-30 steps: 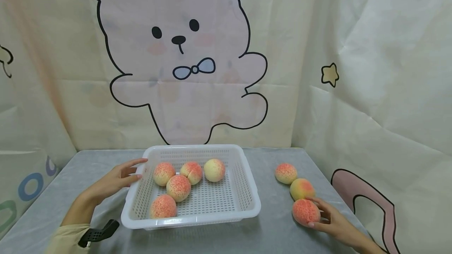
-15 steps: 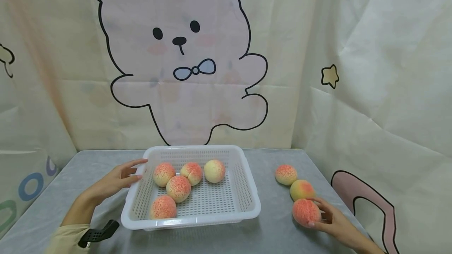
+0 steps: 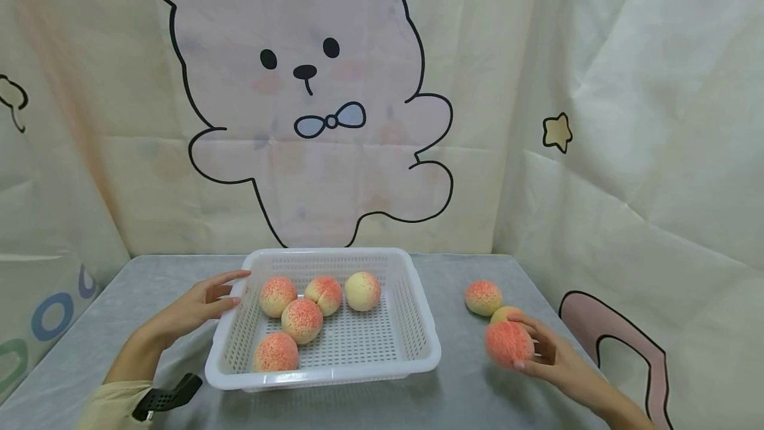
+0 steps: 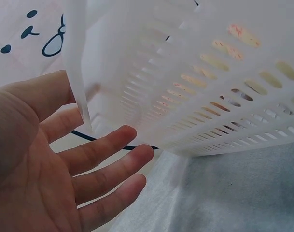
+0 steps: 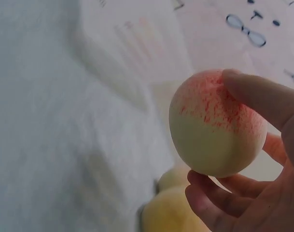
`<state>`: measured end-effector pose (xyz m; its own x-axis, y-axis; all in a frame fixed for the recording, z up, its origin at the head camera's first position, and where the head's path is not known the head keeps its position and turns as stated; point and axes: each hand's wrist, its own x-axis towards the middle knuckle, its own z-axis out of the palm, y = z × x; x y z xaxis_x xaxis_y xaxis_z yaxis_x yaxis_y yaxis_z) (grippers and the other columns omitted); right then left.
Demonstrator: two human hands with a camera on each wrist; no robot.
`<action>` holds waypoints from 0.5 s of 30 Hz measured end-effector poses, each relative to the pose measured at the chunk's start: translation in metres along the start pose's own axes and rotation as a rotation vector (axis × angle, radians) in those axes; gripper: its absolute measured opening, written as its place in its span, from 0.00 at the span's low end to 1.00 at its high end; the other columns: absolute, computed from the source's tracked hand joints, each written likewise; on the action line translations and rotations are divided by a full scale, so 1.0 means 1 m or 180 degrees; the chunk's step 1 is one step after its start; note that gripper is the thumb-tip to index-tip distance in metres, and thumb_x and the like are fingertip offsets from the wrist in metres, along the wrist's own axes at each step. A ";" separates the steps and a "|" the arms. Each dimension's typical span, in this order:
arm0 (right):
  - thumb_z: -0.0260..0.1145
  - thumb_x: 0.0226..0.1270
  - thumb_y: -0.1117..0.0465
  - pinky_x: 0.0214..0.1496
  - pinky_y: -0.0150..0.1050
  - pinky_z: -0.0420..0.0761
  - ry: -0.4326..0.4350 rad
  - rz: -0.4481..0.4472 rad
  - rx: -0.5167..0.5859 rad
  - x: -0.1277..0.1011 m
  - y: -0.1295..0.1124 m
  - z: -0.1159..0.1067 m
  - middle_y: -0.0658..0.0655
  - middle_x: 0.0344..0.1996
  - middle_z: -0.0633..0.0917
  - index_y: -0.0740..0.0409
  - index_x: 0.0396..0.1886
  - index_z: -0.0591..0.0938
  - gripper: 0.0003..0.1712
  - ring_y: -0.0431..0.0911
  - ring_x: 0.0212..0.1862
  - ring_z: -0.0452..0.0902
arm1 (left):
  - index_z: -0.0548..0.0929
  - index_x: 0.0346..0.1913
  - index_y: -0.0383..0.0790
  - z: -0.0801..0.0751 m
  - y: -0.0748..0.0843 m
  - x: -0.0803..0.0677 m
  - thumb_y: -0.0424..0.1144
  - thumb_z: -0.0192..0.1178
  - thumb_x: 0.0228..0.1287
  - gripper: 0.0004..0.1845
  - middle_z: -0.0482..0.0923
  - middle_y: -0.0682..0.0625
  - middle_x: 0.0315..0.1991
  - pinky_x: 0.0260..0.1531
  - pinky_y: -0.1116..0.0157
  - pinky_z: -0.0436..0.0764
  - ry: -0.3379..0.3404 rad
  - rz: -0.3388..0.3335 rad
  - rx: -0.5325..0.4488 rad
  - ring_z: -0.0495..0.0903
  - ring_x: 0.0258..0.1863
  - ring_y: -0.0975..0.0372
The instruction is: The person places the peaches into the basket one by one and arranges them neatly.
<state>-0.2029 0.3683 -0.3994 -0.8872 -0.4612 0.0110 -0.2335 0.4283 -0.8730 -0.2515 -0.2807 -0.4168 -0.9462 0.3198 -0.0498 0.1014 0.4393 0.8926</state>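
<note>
Grey surface (image 3: 453, 390), lower right of frame: right hand (image 3: 552, 360) now grips a peach (image 3: 509, 344), lifted since a moment ago. Left hand (image 3: 191, 307), fingers relaxed, touches the white basket (image 3: 418, 350) holding five peaches.

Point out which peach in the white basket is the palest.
The peach at the basket's far right, nearest the back wall: mostly cream-yellow with only a faint blush, while the other four inside are heavily speckled red.
</note>
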 end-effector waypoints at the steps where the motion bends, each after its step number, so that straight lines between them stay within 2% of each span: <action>1: 0.59 0.75 0.67 0.50 0.35 0.84 -0.0012 -0.0034 0.0041 0.001 -0.004 0.001 0.36 0.61 0.78 0.62 0.79 0.53 0.38 0.37 0.55 0.82 | 0.55 0.79 0.39 0.000 0.000 0.000 0.45 0.57 0.75 0.37 0.64 0.26 0.72 0.51 0.49 0.84 0.0001 0.0000 0.0003 0.80 0.58 0.49; 4: 0.57 0.76 0.69 0.52 0.37 0.84 -0.0073 -0.0152 0.0196 0.006 -0.015 0.003 0.34 0.61 0.78 0.58 0.79 0.55 0.37 0.39 0.56 0.82 | 0.55 0.79 0.40 0.001 0.000 0.000 0.45 0.57 0.75 0.37 0.63 0.27 0.72 0.51 0.49 0.84 0.0014 -0.0023 0.0022 0.80 0.59 0.48; 15: 0.58 0.73 0.72 0.54 0.38 0.84 -0.0244 -0.0559 0.0417 0.032 -0.050 0.019 0.44 0.65 0.77 0.61 0.78 0.56 0.38 0.43 0.58 0.81 | 0.55 0.79 0.38 0.000 -0.001 0.001 0.45 0.56 0.75 0.37 0.63 0.26 0.72 0.50 0.50 0.84 -0.0021 0.0006 0.0004 0.81 0.57 0.51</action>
<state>-0.2121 0.3172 -0.3646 -0.8035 -0.5797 0.1355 -0.3234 0.2340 -0.9169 -0.2521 -0.2804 -0.4176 -0.9440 0.3260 -0.0510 0.1036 0.4397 0.8922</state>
